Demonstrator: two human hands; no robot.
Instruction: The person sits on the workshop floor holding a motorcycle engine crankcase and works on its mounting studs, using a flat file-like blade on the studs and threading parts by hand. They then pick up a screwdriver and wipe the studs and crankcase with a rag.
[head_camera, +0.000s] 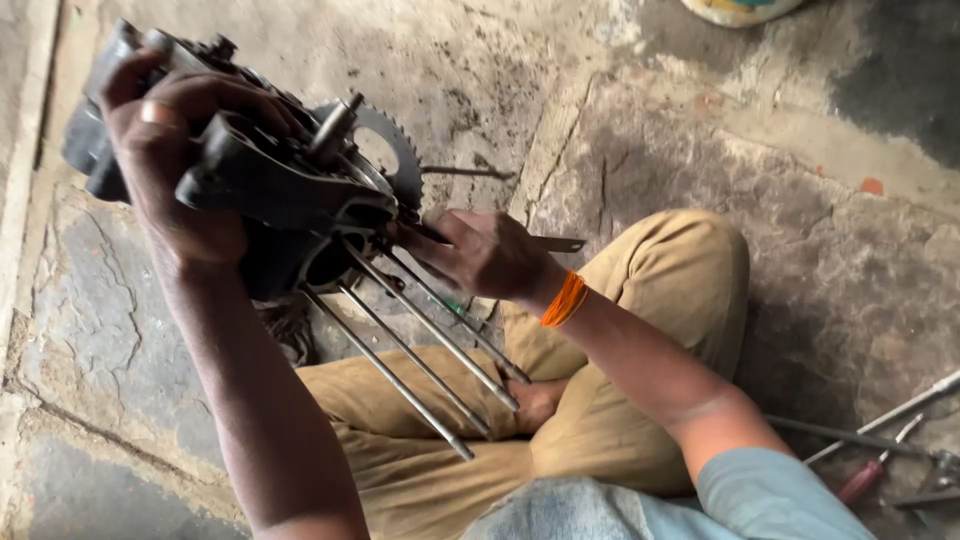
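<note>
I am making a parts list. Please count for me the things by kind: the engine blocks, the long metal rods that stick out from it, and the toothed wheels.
Engine block: 1
Long metal rods: 4
Toothed wheel: 1
Total: 6

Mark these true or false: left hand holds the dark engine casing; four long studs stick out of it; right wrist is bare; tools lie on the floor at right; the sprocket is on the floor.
1. Left hand grips the dark greasy metal engine casing: true.
2. Four long steel studs project from it: true.
3. Right wrist is bare: false, it wears an orange thread band.
4. Long metal tools lie on the stone floor: true.
5. Toothed sprocket lies on the floor: false, it is mounted on the casing.
</note>
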